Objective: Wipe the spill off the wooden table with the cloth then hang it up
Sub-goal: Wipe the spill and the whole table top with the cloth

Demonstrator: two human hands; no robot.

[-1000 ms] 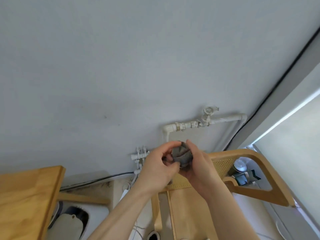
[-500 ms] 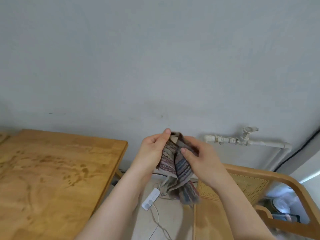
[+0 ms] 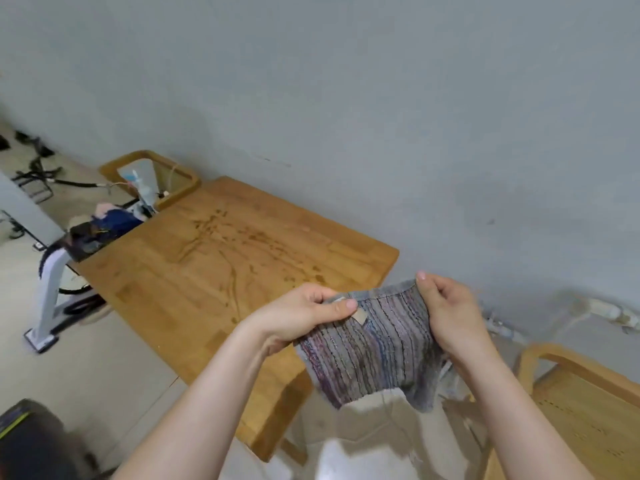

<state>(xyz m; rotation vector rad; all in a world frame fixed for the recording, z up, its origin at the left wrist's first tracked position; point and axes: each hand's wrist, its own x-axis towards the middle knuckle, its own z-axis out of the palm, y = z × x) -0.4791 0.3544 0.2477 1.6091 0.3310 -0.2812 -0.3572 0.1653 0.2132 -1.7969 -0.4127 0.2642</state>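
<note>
A grey cloth point(image 3: 374, 348) with fine coloured stripes hangs spread between my two hands, off the near right corner of the wooden table point(image 3: 166, 282). My left hand point(image 3: 304, 313) pinches its upper left edge and my right hand point(image 3: 450, 317) pinches its upper right corner. The cloth is in the air and touches nothing else. A dark wet spill point(image 3: 239, 240) runs in streaks and drops across the middle of the tabletop, left of and beyond the cloth.
A wooden cane-seat chair point(image 3: 581, 410) stands at the right. White pipes point(image 3: 602, 313) run along the grey wall. Beyond the table's far end are a wooden basket point(image 3: 183, 178), a white stand point(image 3: 48, 292), a bag and cables on the floor.
The cloth went from a ball to hanging folds to stretched flat between my hands. My view swung left and down, bringing the whole table and its spill into sight.
</note>
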